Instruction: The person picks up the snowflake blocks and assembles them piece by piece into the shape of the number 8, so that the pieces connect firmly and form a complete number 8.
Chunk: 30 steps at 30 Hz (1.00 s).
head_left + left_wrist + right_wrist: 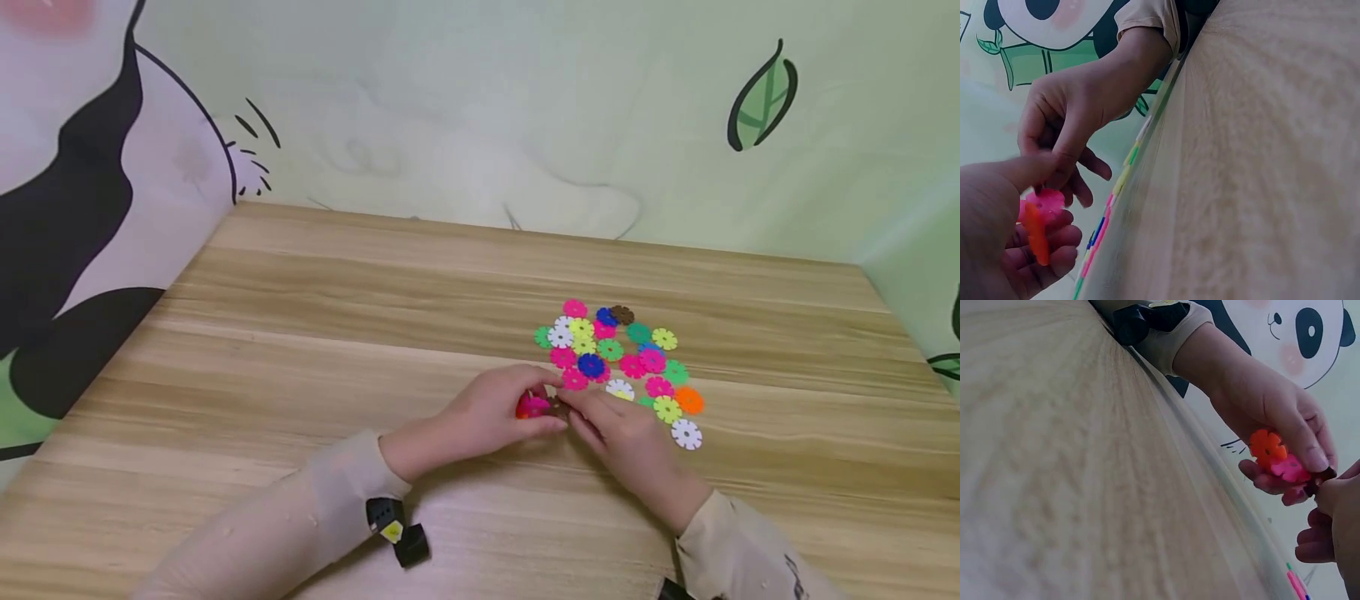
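Our left hand [487, 408] pinches the pink disc [534, 407] and orange disc [1266, 447]; our right hand [633, 435] pinches the brown disc [557, 407] at their three o'clock. Loose discs [610, 350] lie toward two o'clock. We judge all light, stiff, slick, best taken by opposite edges.

The tan, streaked, wood-grain counter [337, 333] bears flat notched discs [610, 349] in pink, yellow, green, blue, white, orange, brown. Above it: notched orange disc [1266, 449], notched pink disc [1290, 469], dark-brown disc [557, 407].
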Available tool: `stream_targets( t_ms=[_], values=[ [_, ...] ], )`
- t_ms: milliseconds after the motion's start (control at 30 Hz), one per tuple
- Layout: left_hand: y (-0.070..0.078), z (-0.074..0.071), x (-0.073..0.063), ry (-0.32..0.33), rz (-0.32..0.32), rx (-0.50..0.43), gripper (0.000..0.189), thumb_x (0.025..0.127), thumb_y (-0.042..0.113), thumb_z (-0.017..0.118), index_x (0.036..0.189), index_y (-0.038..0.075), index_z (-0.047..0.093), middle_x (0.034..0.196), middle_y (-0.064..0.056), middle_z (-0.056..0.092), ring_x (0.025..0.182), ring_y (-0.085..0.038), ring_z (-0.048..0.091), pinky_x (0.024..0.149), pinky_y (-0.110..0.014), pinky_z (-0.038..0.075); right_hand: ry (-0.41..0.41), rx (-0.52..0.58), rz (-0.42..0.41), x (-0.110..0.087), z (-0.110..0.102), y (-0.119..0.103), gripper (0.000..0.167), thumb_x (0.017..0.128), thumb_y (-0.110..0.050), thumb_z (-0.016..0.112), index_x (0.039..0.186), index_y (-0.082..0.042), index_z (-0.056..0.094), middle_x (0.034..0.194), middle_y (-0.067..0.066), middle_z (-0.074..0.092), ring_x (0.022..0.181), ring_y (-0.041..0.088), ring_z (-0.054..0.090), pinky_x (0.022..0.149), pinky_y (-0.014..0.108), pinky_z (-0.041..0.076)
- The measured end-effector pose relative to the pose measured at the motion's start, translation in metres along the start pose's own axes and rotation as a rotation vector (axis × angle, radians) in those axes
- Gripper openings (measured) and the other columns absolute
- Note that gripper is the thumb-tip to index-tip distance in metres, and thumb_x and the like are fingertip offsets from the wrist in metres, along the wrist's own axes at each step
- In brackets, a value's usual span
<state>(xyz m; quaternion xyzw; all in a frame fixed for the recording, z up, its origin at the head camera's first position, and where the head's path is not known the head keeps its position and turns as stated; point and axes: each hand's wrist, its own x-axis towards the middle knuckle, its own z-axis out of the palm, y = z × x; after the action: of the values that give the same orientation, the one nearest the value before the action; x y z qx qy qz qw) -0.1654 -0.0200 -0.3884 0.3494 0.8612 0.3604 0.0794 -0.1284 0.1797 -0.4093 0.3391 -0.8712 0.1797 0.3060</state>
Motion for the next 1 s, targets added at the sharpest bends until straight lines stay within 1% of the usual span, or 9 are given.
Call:
stream_targets(
  t_ms=[100, 167, 300, 400, 500, 633, 767, 900, 1000],
  values=[
    [0.0, 0.001, 0.0, 0.024, 0.005, 0.012, 0.04, 0.085, 0.03, 0.073, 0.12, 0.011, 0.063, 0.106, -0.001, 0.068, 0.091, -0.011, 0.06, 0.082, -0.024, 0.051, -0.009, 0.012, 0.004, 0.0, 0.001, 0.001, 0.045, 0.103, -0.036, 0.036, 0.107, -0.006, 0.07, 0.088, 0.007, 0.074, 0.076, 0.018, 0.072, 0.066, 0.028, 0.057],
    [-0.001, 0.001, 0.0, 0.039, -0.004, 0.016, 0.038, 0.084, 0.028, 0.074, 0.117, 0.011, 0.064, 0.108, -0.002, 0.068, 0.094, -0.012, 0.062, 0.084, -0.026, 0.051, -0.024, -0.003, 0.026, 0.0, 0.001, 0.002, 0.032, 0.1, -0.031, 0.05, 0.107, -0.006, 0.069, 0.086, 0.007, 0.074, 0.074, 0.019, 0.072, 0.063, 0.027, 0.057],
    [-0.005, 0.002, 0.0, 0.064, -0.025, 0.059, 0.036, 0.082, 0.025, 0.076, 0.112, 0.009, 0.063, 0.101, -0.004, 0.067, 0.09, -0.014, 0.062, 0.08, -0.028, 0.052, -0.077, -0.072, 0.142, 0.004, -0.007, 0.011, 0.019, 0.083, -0.014, 0.074, 0.099, -0.005, 0.068, 0.085, 0.007, 0.073, 0.071, 0.02, 0.07, 0.059, 0.029, 0.056],
    [-0.007, 0.001, 0.0, 0.062, -0.038, 0.1, 0.036, 0.081, 0.024, 0.077, 0.108, 0.007, 0.062, 0.096, -0.004, 0.065, 0.085, -0.015, 0.06, 0.076, -0.028, 0.051, -0.128, -0.115, 0.254, 0.008, -0.02, 0.02, 0.019, 0.077, -0.01, 0.078, 0.093, -0.006, 0.069, 0.084, 0.006, 0.07, 0.071, 0.02, 0.068, 0.053, 0.031, 0.052],
    [-0.009, 0.001, 0.001, 0.055, -0.051, 0.124, 0.035, 0.081, 0.022, 0.077, 0.108, 0.007, 0.061, 0.097, -0.005, 0.064, 0.086, -0.016, 0.061, 0.077, -0.029, 0.052, -0.248, -0.11, 0.361, 0.011, -0.033, 0.026, 0.021, 0.078, -0.014, 0.078, 0.095, -0.006, 0.069, 0.088, 0.007, 0.066, 0.071, 0.021, 0.066, 0.054, 0.034, 0.051],
    [-0.012, 0.001, 0.001, 0.05, -0.062, 0.154, 0.038, 0.082, 0.021, 0.076, 0.113, 0.007, 0.062, 0.102, -0.006, 0.065, 0.091, -0.017, 0.062, 0.081, -0.031, 0.052, -0.496, -0.106, 0.465, 0.014, -0.043, 0.031, 0.035, 0.078, -0.025, 0.079, 0.104, -0.005, 0.069, 0.095, 0.009, 0.062, 0.081, 0.025, 0.062, 0.065, 0.042, 0.053],
    [-0.014, 0.002, 0.001, 0.039, -0.068, 0.182, 0.039, 0.082, 0.023, 0.076, 0.116, 0.009, 0.063, 0.102, -0.005, 0.064, 0.089, -0.017, 0.061, 0.08, -0.032, 0.052, -0.615, -0.102, 0.452, 0.013, -0.044, 0.032, 0.035, 0.08, -0.025, 0.077, 0.106, -0.004, 0.069, 0.092, 0.008, 0.063, 0.084, 0.024, 0.058, 0.072, 0.043, 0.053],
    [-0.014, 0.003, 0.001, 0.036, -0.067, 0.2, 0.037, 0.081, 0.025, 0.077, 0.113, 0.012, 0.064, 0.099, -0.003, 0.062, 0.086, -0.015, 0.06, 0.077, -0.03, 0.052, -0.607, -0.085, 0.404, 0.012, -0.042, 0.034, 0.031, 0.081, -0.019, 0.076, 0.105, -0.002, 0.067, 0.086, 0.005, 0.063, 0.08, 0.02, 0.058, 0.073, 0.041, 0.052],
    [-0.014, 0.003, 0.0, 0.036, -0.051, 0.212, 0.036, 0.082, 0.026, 0.076, 0.113, 0.012, 0.064, 0.1, -0.003, 0.062, 0.085, -0.015, 0.059, 0.077, -0.029, 0.051, -0.601, -0.048, 0.421, 0.013, -0.04, 0.035, 0.029, 0.081, -0.018, 0.076, 0.102, -0.003, 0.064, 0.086, 0.004, 0.063, 0.079, 0.019, 0.059, 0.072, 0.04, 0.052]
  ],
)
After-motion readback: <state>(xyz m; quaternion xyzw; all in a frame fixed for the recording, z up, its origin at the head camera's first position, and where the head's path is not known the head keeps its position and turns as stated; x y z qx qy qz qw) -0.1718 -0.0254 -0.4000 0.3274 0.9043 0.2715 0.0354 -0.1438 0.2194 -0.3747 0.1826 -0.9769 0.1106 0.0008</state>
